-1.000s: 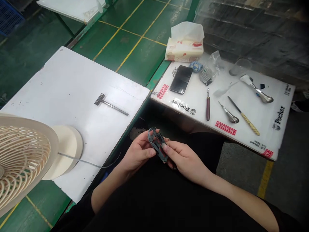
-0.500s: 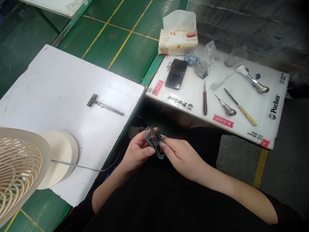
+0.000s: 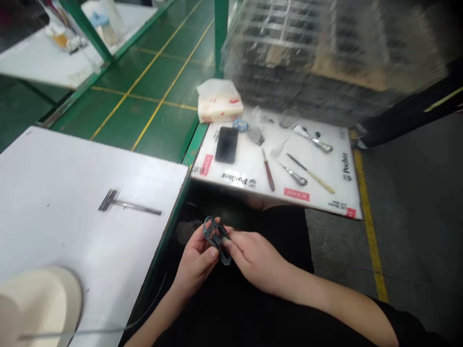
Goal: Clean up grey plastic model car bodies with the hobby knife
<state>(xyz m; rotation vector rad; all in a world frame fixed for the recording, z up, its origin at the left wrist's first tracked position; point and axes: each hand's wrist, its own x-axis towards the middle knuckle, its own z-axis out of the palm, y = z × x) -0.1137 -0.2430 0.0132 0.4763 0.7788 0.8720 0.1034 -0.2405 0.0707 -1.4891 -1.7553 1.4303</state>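
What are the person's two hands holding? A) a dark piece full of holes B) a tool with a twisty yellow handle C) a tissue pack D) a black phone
A. The left hand and the right hand both grip a dark openwork piece.

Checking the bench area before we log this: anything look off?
A smartphone lies face-up among the hand tools on the white printed board, which looks out of place. The dark openwork part between the left hand and right hand is too small to judge for damage.
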